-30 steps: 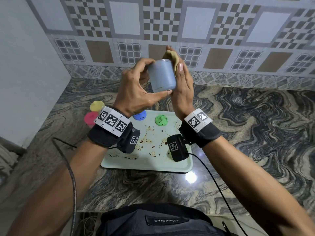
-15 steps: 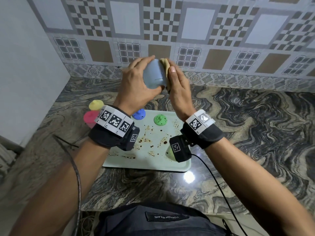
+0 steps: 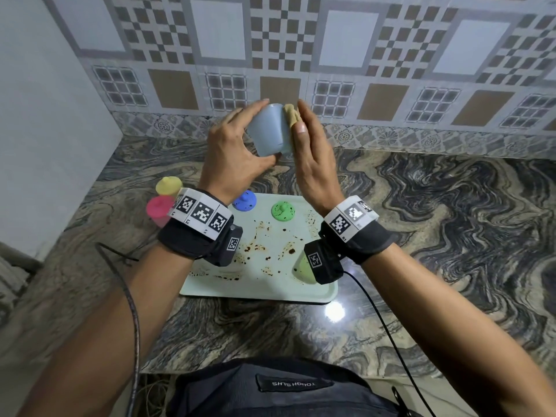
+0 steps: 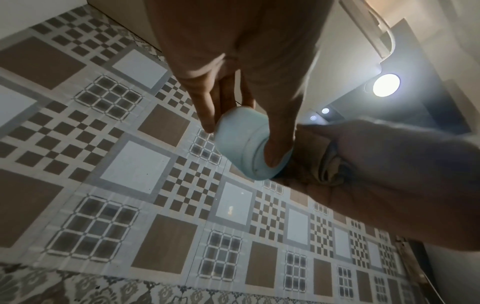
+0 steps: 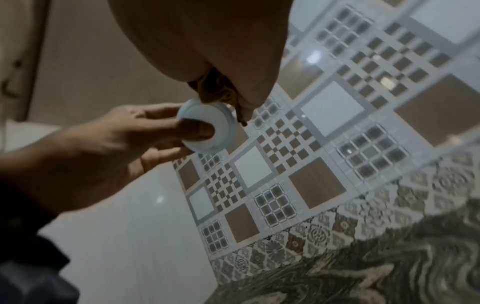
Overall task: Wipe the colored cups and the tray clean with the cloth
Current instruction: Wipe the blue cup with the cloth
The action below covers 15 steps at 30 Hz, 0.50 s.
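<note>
I hold a pale blue cup (image 3: 267, 130) in the air above the tray's far edge. My left hand (image 3: 237, 152) grips it end to end, thumb on the near end (image 5: 200, 129), fingers at the far end (image 4: 207, 115). My right hand (image 3: 313, 158) holds a bunched tan cloth (image 3: 292, 115) and presses it against the cup's right side; the left wrist view shows the cloth (image 4: 311, 162) in the palm. The pale green tray (image 3: 270, 284) lies below, spattered with brown stains.
A blue lid (image 3: 245, 200) and a green lid (image 3: 282, 210) sit at the tray's far side. A light green cup (image 3: 302, 267) lies at its near right corner, partly hidden. A yellow cup (image 3: 168, 185) and a pink cup (image 3: 159, 207) stand left of the tray. The tiled wall is close behind.
The cup has tilted in my left hand, its far end leaning left. The cloth has shifted from behind the cup's top to its right side.
</note>
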### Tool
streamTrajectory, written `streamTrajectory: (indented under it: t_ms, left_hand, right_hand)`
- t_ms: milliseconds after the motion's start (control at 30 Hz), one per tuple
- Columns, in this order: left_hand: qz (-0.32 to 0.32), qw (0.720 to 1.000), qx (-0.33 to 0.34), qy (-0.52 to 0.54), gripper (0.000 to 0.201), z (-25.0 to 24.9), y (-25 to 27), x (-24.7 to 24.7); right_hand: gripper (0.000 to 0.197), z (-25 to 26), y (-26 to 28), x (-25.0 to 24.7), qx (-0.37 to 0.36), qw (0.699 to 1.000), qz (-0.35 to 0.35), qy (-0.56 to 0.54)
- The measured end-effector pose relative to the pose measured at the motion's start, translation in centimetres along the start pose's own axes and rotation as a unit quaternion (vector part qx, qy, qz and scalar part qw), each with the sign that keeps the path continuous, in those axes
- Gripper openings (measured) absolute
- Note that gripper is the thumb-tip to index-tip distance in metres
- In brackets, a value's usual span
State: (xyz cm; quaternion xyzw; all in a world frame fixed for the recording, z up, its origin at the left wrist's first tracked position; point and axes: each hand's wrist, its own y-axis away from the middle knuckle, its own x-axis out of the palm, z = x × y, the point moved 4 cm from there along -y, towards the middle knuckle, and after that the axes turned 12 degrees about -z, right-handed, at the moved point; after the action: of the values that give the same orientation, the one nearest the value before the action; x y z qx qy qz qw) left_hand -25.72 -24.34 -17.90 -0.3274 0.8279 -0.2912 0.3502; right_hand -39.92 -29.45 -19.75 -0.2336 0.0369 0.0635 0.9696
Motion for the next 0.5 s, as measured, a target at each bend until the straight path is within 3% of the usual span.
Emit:
streamTrajectory:
  t_ms: [133, 500]
  left_hand:
    - [-0.012, 1.000, -0.007, 0.014, 0.079, -0.2, -0.1, 0.2]
    - [0.014, 0.999, 0.023, 0.039, 0.071, 0.3, -0.4, -0.9]
  right_hand:
    - [0.055, 0.3, 0.6, 0.9, -0.087, 0.993, 0.071, 0.048]
    - [0.053, -0.4, 0.1, 0.4, -0.071, 0.989, 0.127, 0.010]
